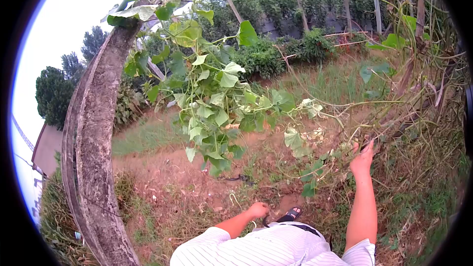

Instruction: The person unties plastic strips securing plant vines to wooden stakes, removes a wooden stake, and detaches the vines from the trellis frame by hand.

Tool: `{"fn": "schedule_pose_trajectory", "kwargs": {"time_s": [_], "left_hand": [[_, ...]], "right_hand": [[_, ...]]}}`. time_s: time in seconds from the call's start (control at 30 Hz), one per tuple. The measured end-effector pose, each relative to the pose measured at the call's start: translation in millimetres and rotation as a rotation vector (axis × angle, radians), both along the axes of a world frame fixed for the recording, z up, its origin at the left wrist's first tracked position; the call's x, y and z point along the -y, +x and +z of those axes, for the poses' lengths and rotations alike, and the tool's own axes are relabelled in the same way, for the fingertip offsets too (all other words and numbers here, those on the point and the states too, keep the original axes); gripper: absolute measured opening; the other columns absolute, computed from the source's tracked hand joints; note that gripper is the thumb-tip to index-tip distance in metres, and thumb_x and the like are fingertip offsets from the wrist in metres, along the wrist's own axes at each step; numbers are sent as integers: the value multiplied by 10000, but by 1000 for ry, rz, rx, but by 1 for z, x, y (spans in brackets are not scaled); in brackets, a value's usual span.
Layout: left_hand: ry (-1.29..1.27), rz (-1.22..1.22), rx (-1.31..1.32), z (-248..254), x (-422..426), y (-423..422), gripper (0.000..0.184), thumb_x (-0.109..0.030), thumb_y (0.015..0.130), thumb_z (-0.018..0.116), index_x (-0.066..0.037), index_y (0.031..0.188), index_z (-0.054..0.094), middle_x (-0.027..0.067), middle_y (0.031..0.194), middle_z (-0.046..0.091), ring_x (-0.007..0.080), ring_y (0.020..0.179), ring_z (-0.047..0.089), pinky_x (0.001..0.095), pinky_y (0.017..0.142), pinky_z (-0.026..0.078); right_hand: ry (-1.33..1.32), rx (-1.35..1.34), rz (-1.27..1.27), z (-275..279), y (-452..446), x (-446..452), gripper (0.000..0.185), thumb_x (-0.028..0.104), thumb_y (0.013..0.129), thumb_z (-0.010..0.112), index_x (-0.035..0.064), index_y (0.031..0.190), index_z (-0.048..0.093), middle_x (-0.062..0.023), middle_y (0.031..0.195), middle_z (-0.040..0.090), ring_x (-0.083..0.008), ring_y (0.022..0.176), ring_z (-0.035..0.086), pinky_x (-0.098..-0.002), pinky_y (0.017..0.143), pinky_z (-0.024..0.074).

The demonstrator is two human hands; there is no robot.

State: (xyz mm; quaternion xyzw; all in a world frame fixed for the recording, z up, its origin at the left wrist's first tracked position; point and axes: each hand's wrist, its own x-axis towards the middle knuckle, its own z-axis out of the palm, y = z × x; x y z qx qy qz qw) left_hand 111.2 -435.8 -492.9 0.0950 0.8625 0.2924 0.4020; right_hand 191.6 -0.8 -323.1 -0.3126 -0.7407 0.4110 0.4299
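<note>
My right hand [362, 157] reaches into the tangle of stems at the right, its fingers bent around something too small to make out. Beside it, dry brown vines [404, 123] and thin green stems cross. My left hand [258, 210] is low near my waist, closed, with a dark curved object [266, 220] at its fingers; how it is held is hard to tell. Leafy green vines [212, 103] hang in front of me, and a long stem links them to the tangle. Some wilted leaves [295, 140] hang left of my right hand.
A thick weathered post [96, 133] curves up along the left. Bare reddish soil [172, 172] with grass lies below the vines. Bushes [315, 47] and slanting poles [298, 2] stand behind. My sandalled foot [294, 212] shows near my waist.
</note>
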Motion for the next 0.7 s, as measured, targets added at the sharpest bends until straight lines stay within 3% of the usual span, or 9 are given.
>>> {"fn": "schedule_pose_trajectory", "kwargs": {"time_s": [0.1, 0.17, 0.3, 0.37, 0.5, 0.7], "left_hand": [[21, 1, -2, -4, 0, 2, 277, -203, 780, 664, -37, 983, 750, 93, 799, 712, 176, 681, 659, 333, 648, 531], [16, -10, -1, -6, 0, 4, 279, -204, 781, 665, -35, 986, 750, 95, 799, 712, 176, 683, 662, 332, 641, 532], [10, -11, -17, -3, -2, 9, 279, -213, 786, 668, -49, 994, 754, 98, 836, 724, 189, 730, 674, 339, 684, 539], [13, -3, -1, 1, -5, 12, 279, -218, 787, 671, -54, 995, 756, 100, 852, 729, 195, 746, 677, 341, 701, 540], [-14, -12, 15, 1, -7, 11, 272, -220, 791, 672, -60, 994, 758, 107, 882, 735, 203, 788, 680, 347, 741, 537], [-2, 0, 18, 5, -10, 12, 259, -216, 792, 671, -54, 974, 760, 107, 873, 732, 201, 793, 673, 344, 746, 531]], "right_hand": [[104, -40, -31, 1, 2, 1, 401, 48, 945, 562, -62, 1303, 418, -189, 1167, 592, -284, 1013, 590, -344, 911, 461], [29, 121, 3, 14, 9, 4, 423, 20, 941, 561, -55, 1325, 401, -174, 1193, 582, -264, 1025, 586, -323, 914, 462], [-28, 55, -8, 27, 10, 14, 456, 10, 933, 569, -53, 1346, 383, -180, 1204, 577, -279, 1033, 592, -327, 911, 468], [85, 153, -45, 26, 11, 12, 484, 6, 930, 572, -52, 1364, 365, -182, 1207, 583, -283, 1047, 598, -337, 905, 477], [-14, 151, 14, 22, 12, 5, 497, 10, 929, 574, -52, 1370, 354, -185, 1233, 585, -294, 1060, 605, -342, 906, 478], [24, 150, 5, 24, 12, 3, 549, 82, 921, 593, -50, 1389, 338, -226, 1265, 590, -399, 1119, 599, -419, 943, 465]]}}
